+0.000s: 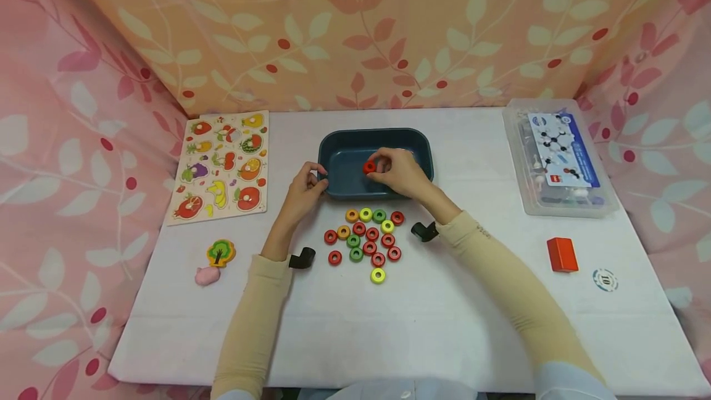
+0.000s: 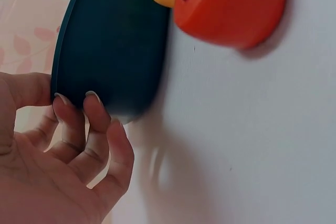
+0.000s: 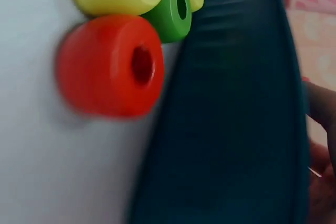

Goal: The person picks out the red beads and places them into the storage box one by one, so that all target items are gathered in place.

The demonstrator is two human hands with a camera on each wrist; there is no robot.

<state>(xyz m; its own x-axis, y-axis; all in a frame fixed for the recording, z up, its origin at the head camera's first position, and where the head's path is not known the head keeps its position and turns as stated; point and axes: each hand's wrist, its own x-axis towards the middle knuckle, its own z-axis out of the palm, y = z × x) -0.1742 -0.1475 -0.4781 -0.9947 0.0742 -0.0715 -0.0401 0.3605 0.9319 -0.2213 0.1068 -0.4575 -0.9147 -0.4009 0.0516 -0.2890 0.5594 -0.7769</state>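
Observation:
A dark teal tray (image 1: 344, 168) with rounded corners stands at the back middle of the table. At its left end my left hand (image 1: 302, 193) pinches the rim, seen closer in the left wrist view, where thumb and fingertips meet the tray's edge (image 2: 115, 40). Over the tray, my right hand (image 1: 402, 171) pinches a red ring bead (image 1: 369, 167) between thumb and finger. In the right wrist view the tray wall hides most of that hand. Several red, green, yellow and orange ring beads (image 1: 371, 234) lie loosely grouped on the cloth in front of the tray.
A fruit puzzle board (image 1: 228, 165) lies back left, with a tree-shaped piece (image 1: 221, 253) and a pink pig figure (image 1: 207, 276) nearer. On the right are a clear plastic case (image 1: 561, 159), a red block (image 1: 563, 255) and a round token marked 10 (image 1: 605, 280).

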